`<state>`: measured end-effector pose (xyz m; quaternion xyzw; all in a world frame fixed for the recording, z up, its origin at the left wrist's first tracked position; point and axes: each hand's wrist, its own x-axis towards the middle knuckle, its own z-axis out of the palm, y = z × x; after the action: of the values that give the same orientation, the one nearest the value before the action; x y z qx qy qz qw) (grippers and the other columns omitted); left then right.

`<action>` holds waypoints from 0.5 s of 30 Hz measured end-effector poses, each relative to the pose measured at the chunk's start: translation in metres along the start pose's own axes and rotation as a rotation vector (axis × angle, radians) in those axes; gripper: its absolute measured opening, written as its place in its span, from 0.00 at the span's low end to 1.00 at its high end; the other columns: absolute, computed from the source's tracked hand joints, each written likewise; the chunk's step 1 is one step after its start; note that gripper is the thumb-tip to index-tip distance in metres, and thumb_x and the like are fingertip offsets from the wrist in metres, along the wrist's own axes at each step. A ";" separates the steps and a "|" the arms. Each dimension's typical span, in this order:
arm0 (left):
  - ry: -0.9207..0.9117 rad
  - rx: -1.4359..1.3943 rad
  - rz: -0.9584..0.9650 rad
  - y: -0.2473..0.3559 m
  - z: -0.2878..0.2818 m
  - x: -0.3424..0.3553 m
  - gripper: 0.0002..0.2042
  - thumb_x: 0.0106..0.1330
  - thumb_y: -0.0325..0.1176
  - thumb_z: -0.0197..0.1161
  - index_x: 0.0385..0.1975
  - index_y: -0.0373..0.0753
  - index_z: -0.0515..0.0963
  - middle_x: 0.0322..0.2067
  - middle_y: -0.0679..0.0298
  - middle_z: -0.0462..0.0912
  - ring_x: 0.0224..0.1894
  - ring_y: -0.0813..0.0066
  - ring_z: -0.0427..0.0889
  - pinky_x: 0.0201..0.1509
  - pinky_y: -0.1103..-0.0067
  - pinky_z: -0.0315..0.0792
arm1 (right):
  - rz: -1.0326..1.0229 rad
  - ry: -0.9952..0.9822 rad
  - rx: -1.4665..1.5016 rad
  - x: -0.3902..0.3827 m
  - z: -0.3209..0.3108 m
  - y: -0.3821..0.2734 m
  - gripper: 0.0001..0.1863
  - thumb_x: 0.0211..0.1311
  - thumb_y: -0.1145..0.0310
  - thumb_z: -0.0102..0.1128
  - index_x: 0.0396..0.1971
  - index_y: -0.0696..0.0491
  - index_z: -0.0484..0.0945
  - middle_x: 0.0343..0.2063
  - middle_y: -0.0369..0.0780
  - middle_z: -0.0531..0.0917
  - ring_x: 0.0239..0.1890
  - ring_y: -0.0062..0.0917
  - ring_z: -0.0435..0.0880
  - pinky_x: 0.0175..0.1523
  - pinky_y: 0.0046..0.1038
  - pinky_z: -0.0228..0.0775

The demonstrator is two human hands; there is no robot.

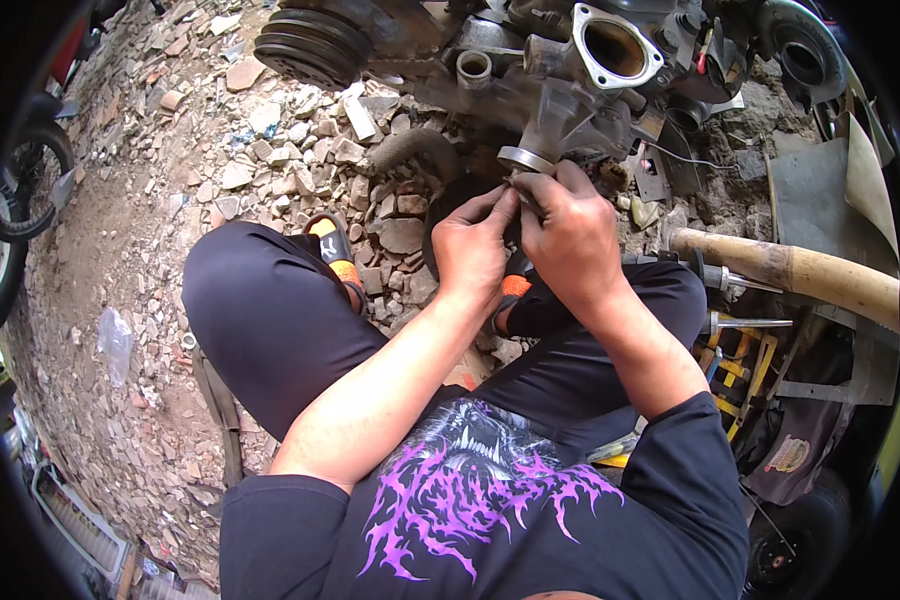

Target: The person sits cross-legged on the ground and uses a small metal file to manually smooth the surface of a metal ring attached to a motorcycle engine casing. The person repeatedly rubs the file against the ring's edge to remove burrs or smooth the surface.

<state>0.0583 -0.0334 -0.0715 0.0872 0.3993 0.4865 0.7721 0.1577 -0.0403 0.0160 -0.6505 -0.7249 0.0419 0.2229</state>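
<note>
A grimy metal housing (555, 120) on the engine assembly ends in a round flange (523, 158) just beyond my hands. My left hand (470, 245) is closed, thumb and fingers pinched just below the flange, on something too small and hidden to make out. My right hand (570, 235) is curled beside it, with fingers gripping something dark and small under the flange that I cannot make out. The fingertips of both hands nearly meet. Above sits an open triangular-flanged port (615, 47), with a grooved pulley (312, 52) to the upper left.
Broken rubble (255, 170) covers the ground around my crossed legs. A thick hose (405, 150) lies beyond my left hand. At right are a bamboo pole (810, 275), metal sheets (810, 200), yellow-framed items (745, 370) and a tire (800, 535). Wheels (25, 180) stand at far left.
</note>
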 end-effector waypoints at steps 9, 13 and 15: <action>0.008 -0.060 -0.046 -0.001 0.000 -0.004 0.13 0.73 0.29 0.68 0.50 0.27 0.85 0.45 0.57 0.90 0.45 0.78 0.86 0.52 0.82 0.78 | -0.002 -0.026 -0.003 0.001 0.002 0.000 0.10 0.58 0.75 0.66 0.41 0.55 0.84 0.33 0.47 0.81 0.30 0.49 0.86 0.35 0.45 0.80; 0.000 -0.047 -0.028 0.001 0.003 -0.001 0.13 0.73 0.28 0.68 0.51 0.26 0.85 0.46 0.56 0.89 0.45 0.77 0.86 0.53 0.81 0.78 | -0.015 -0.046 -0.027 -0.004 -0.005 0.008 0.08 0.59 0.76 0.64 0.39 0.56 0.83 0.33 0.49 0.81 0.29 0.50 0.86 0.35 0.46 0.80; 0.014 -0.047 -0.047 0.000 0.002 -0.002 0.13 0.72 0.28 0.69 0.51 0.26 0.85 0.46 0.56 0.89 0.45 0.77 0.86 0.53 0.81 0.77 | -0.025 -0.043 -0.025 0.003 0.003 0.004 0.07 0.60 0.76 0.63 0.38 0.56 0.83 0.33 0.49 0.81 0.29 0.50 0.86 0.35 0.47 0.80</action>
<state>0.0597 -0.0342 -0.0691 0.0563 0.3953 0.4782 0.7822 0.1605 -0.0359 0.0127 -0.6429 -0.7382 0.0439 0.1997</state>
